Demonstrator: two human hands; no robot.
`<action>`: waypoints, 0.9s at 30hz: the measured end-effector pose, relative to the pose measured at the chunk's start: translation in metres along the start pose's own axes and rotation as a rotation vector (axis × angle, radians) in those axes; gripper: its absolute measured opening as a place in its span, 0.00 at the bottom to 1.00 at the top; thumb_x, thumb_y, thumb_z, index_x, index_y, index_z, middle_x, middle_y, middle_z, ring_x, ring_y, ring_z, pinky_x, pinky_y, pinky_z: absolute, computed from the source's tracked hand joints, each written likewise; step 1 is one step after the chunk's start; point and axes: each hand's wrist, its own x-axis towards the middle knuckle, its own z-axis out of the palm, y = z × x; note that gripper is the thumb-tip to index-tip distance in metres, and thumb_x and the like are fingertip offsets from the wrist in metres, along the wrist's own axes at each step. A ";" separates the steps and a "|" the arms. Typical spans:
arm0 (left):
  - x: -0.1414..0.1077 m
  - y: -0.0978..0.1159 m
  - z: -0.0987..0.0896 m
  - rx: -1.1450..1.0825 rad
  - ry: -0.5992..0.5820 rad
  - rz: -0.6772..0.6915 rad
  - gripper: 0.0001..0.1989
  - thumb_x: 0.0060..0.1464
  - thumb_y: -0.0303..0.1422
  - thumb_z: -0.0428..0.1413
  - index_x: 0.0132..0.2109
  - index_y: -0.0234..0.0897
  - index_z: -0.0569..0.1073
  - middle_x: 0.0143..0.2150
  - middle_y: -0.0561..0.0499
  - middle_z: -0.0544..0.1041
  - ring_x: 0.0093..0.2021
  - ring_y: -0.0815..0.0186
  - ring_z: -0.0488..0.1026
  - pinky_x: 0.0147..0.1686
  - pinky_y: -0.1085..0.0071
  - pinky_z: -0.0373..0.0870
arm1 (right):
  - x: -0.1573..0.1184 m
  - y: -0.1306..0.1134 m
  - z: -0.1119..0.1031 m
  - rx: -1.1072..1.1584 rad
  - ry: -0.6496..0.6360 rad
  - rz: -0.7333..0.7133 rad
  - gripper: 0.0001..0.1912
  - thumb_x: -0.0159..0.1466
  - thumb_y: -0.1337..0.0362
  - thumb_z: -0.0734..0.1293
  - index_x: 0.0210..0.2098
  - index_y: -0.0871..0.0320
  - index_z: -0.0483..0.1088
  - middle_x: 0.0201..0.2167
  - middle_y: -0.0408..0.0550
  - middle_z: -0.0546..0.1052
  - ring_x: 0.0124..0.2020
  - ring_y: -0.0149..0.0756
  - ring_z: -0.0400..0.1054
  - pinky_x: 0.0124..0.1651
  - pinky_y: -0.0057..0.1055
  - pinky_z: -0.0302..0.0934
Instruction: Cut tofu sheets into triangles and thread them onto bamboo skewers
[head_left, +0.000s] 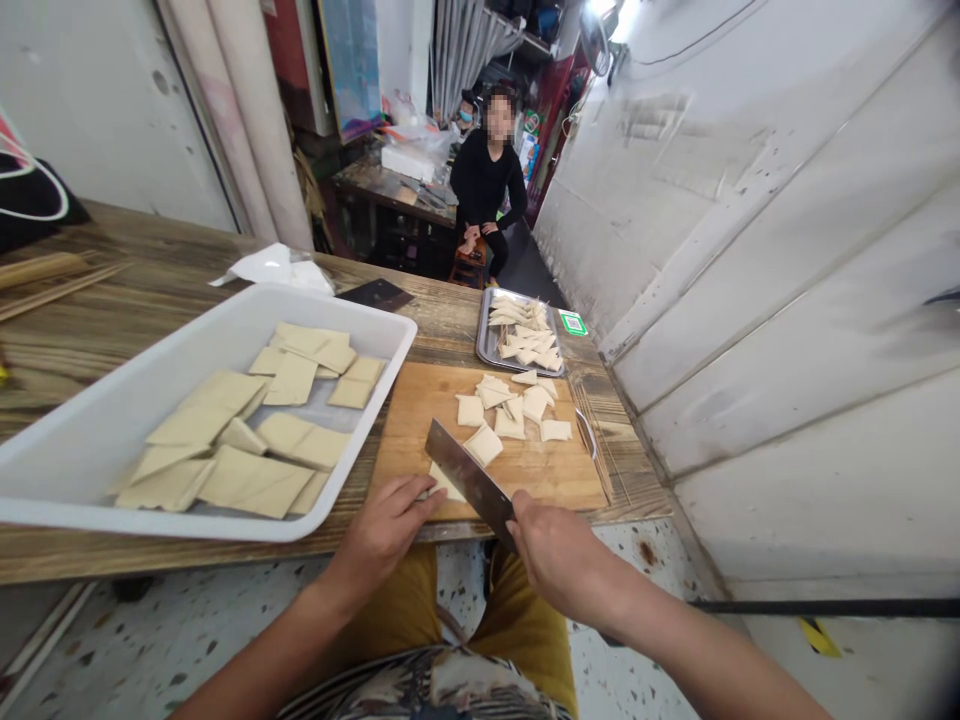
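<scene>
My right hand [555,555] is wrapped round the handle of a cleaver [474,482], whose wide blade slants up and left over the wooden board [420,400]. Under and beside the blade lies a pale tofu-like sheet [448,483], partly hidden by it. The fingers of my left hand [390,520] pinch that sheet's left edge at the board's front. Just beyond the blade is a cut piece [484,445], and several more pieces [510,415] lie loosely grouped at the board's back right. To the left, a white tub [367,440] holds many larger pale sheets [251,480].
A metal tray [491,352] of skewered pieces stands behind the board. Thin sticks [600,440] lie at its right, near a metal handle. A white plastic bag [274,268] and dark flat object [377,293] are behind the tub. A person [489,180] sits beyond the table.
</scene>
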 end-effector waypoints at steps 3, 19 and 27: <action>-0.003 -0.002 0.002 -0.014 -0.003 -0.015 0.15 0.59 0.27 0.47 0.50 0.40 0.73 0.47 0.47 0.75 0.48 0.63 0.69 0.47 0.67 0.67 | 0.000 0.000 0.002 -0.011 0.007 0.007 0.07 0.67 0.70 0.55 0.41 0.63 0.62 0.28 0.54 0.78 0.30 0.42 0.74 0.25 0.28 0.55; 0.002 -0.006 -0.001 -0.060 -0.031 -0.026 0.14 0.59 0.28 0.47 0.48 0.39 0.73 0.46 0.46 0.75 0.46 0.63 0.69 0.45 0.67 0.68 | 0.022 -0.004 0.016 -0.124 0.026 -0.032 0.09 0.66 0.70 0.56 0.43 0.66 0.63 0.30 0.57 0.78 0.30 0.44 0.74 0.26 0.29 0.58; 0.011 0.001 -0.004 0.046 -0.022 -0.097 0.16 0.59 0.31 0.48 0.53 0.36 0.68 0.46 0.43 0.73 0.47 0.60 0.69 0.47 0.61 0.67 | 0.004 0.027 0.023 0.160 0.338 0.045 0.09 0.69 0.65 0.51 0.43 0.63 0.59 0.27 0.51 0.75 0.27 0.38 0.70 0.27 0.28 0.51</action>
